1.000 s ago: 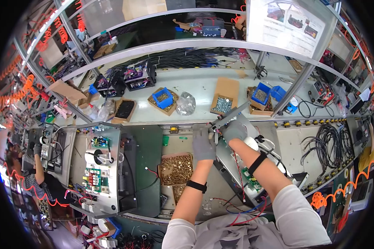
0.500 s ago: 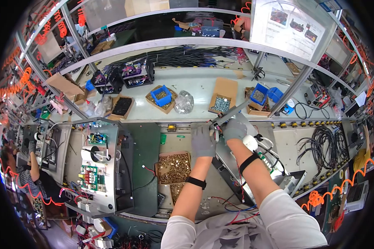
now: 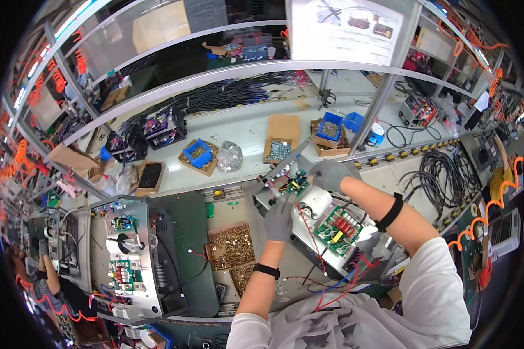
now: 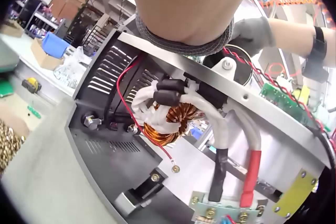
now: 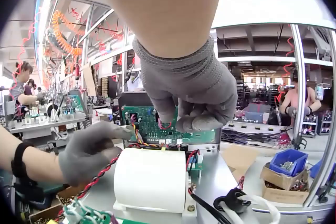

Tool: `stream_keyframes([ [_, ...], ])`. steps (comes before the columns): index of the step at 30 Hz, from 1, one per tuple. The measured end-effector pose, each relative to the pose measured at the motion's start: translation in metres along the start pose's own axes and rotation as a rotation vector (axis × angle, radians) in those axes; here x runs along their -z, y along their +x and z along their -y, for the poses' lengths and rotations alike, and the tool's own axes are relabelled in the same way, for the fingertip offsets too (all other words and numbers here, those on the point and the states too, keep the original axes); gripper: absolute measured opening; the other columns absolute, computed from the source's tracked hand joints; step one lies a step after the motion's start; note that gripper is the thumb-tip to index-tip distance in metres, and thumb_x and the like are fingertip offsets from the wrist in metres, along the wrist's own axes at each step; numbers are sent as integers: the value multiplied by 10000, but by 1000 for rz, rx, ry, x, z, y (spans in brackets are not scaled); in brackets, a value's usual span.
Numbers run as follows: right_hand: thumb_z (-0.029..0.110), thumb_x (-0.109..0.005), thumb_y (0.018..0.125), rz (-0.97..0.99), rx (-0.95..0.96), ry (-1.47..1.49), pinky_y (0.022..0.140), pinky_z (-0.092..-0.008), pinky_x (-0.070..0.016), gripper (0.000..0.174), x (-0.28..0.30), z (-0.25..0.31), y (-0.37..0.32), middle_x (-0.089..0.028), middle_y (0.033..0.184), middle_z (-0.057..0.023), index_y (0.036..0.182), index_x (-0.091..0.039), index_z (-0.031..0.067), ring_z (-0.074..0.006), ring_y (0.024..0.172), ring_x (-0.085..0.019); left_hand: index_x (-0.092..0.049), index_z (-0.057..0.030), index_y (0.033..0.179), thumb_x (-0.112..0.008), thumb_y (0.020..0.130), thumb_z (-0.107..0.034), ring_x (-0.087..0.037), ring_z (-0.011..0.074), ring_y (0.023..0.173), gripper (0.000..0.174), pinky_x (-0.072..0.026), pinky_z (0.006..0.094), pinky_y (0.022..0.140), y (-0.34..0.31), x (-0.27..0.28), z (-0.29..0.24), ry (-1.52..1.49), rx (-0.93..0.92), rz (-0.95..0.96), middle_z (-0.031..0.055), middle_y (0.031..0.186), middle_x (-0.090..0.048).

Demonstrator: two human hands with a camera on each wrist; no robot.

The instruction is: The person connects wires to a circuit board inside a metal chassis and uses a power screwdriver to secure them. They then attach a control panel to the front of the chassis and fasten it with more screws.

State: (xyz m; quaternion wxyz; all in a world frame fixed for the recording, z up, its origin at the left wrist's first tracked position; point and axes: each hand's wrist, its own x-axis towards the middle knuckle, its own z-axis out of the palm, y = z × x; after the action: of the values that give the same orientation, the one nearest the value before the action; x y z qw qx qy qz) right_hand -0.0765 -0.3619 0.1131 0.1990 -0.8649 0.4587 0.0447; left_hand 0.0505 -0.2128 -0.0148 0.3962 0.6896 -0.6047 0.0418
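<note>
A metal chassis [image 3: 355, 244] lies at an angle in front of the person, carrying a white cylinder [image 3: 315, 201], a green circuit board [image 3: 339, 231] and another board [image 5: 157, 121] against its far panel. The gloved left hand [image 3: 279, 220] is at its left side, thumb and forefinger bent around a red-and-black twisted wire [image 5: 97, 178]. Above the far board is the gloved right hand [image 5: 186, 92], fingers bent down, a small red wire loop right at its fingertips; I cannot tell if it grips anything. Underneath, the left wrist view shows a copper coil [image 4: 170, 123] and thick sleeved cables.
A second chassis [image 3: 135, 262] stands at the left on the green mat [image 3: 195, 232]. Between the two is a carton of brass fasteners [image 3: 230, 244]. Screw boxes [image 3: 279, 152] line the back shelf; black cables [image 3: 436, 180] lie at the right. Another person works far left.
Both hands have left the tilted edge they held together and moved apart. The chassis now shows more of its boards and cylinder, and the head view has shifted to the right.
</note>
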Motion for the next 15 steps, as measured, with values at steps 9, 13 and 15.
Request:
stream_keyframes([
  [9,372,-573,814,61,188,98,827,-396,-459,377,22,-46,-81,-636,1029,-151,1101,-651,140,-309,935,-605,-642,-195,961,-579,695,-87,-622,252,810,293,-517,354,613,26,-10,34,506,-125,4,-14,1094,-611],
  [13,356,-563,821,66,154,138,799,-409,-457,364,25,-71,-116,-631,987,-146,1094,-649,132,-306,906,-598,-650,-201,871,-592,668,-110,-631,227,763,230,-513,349,587,27,-4,31,433,-39,20,-23,1072,-627],
  [15,345,-547,830,-30,208,169,768,-415,-458,346,20,-81,-131,-618,915,-142,1072,-654,122,-313,865,-589,-655,-198,876,-583,708,-123,-628,229,760,198,-503,352,579,26,-2,30,401,-5,-9,-19,1032,-632],
])
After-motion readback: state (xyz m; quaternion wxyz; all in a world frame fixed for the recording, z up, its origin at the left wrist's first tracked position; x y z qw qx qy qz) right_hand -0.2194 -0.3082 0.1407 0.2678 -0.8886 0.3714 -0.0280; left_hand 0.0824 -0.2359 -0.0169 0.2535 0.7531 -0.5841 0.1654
